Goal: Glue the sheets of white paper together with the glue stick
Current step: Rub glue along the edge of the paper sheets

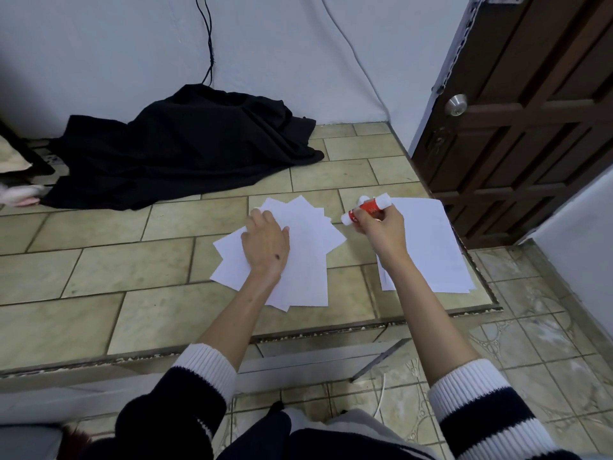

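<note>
Closest to the camera are two sleeves [205,386], dark blue with white cuffs, and bare arms reach out from them over the tiled worktop [99,277].

The left hand [265,242] lies flat on a fanned pile of white paper [298,260]. Its fingers [257,215] are straight and spread a little, and they press down on the top sheet. The sheets stick out from under the hand on every side, like a star. One corner pokes out just past the fingertips.

The right hand [381,224] holds the glue stick [366,207]. Its fingers [365,224] are curled around the red middle part. The stick lies tilted, with one white end pointing left toward the fanned pile and the other white end pointing up and right. It is lifted, not resting on anything. I cannot tell if the cap is on.

Under and to the right of that hand lies a neat stack of white paper [431,247], close to the edge of the worktop.

Far past the fingers of the left hand, a black cloth [185,147] lies in a heap against the wall [132,44]. A dark cord [209,44] hangs down the wall above it. Far to the right is a brown door [530,127] with a round silver knob [456,104].
</note>
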